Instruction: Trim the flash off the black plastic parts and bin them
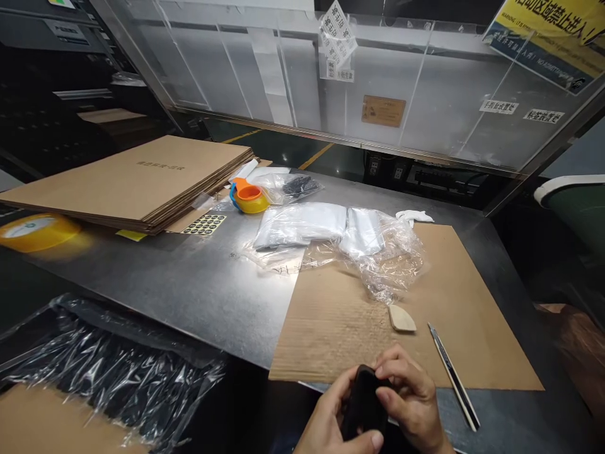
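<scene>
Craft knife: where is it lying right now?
The craft knife lies at lower right in the head view, across the near edge of the cardboard sheet, right of the right hand.

Black object (363, 407), elongated, round-cornered, held between two hands (326, 419) (411, 394), rounded end up, partly covered.

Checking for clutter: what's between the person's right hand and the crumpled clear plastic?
In the head view, a beige, rounded wedge lies there, on the brown cardboard sheet.

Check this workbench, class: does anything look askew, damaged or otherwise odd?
The cardboard sheet looks worn: its surface is rough and wrinkled left of the beige wedge. The cutter lies askew, straddling the sheet's near edge.
</scene>
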Tool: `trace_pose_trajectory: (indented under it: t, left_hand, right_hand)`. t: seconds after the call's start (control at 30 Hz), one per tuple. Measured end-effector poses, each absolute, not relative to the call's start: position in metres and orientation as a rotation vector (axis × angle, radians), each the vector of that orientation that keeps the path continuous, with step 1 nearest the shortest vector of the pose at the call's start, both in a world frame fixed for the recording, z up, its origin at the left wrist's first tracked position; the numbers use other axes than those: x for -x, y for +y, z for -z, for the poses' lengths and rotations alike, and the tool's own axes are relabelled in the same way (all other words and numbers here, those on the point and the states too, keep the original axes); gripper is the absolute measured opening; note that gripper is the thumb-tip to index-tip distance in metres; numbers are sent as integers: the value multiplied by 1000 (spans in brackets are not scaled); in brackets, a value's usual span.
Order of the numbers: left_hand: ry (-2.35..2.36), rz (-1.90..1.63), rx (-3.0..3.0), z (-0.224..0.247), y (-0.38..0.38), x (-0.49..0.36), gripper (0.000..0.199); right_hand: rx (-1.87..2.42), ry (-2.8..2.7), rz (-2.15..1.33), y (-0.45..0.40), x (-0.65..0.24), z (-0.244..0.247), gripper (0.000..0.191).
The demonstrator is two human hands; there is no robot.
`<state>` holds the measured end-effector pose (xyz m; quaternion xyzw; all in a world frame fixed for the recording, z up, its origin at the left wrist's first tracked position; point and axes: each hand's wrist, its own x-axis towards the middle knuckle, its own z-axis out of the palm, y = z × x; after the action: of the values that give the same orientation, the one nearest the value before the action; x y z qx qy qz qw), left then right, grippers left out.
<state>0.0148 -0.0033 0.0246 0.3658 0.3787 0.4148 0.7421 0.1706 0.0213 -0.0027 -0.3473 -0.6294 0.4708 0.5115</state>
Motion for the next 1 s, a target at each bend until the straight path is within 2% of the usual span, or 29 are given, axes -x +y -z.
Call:
trace_pose_trajectory:
  t: [0.1, 0.27, 0.33, 0.5, 0.6, 0.67, 0.73, 0.8, 1.0]
  left_hand:
    - [833, -895, -816, -23, -4, -15, 58]
    - [810, -965, -787, -19, -4, -15, 48]
    - [761, -931, -660, -14, -4, -15, 47]
    - [611, -713, -287, -3, 0, -16, 61]
    - [577, -827, -34, -8, 9, -13, 49]
    - [546, -880, 111, -14, 17, -9, 46]
    - [525, -875, 182, -18, 23, -5, 49]
    - [524, -912, 209, -19, 28, -3, 49]
    - [678, -1110, 123, -23, 35, -6, 45]
  right_hand:
    - [860, -1521, -1083, 21, -172, 1, 3]
    - [949, -1418, -1036, 18, -166, 3, 22]
    - [1049, -1447, -934, 16, -163, 5, 22]
    - [1264, -1711, -502, 22, -175, 12, 11]
    - [1738, -1711, -130, 29, -210, 21, 31]
    - [1937, -1691, -13, 33, -239, 29, 44]
    - [2022, -1722, -13, 33, -267, 37, 53]
    - [2058, -1771, -68, 31, -287, 44, 54]
    - [2086, -1695, -248, 13, -286, 47, 36]
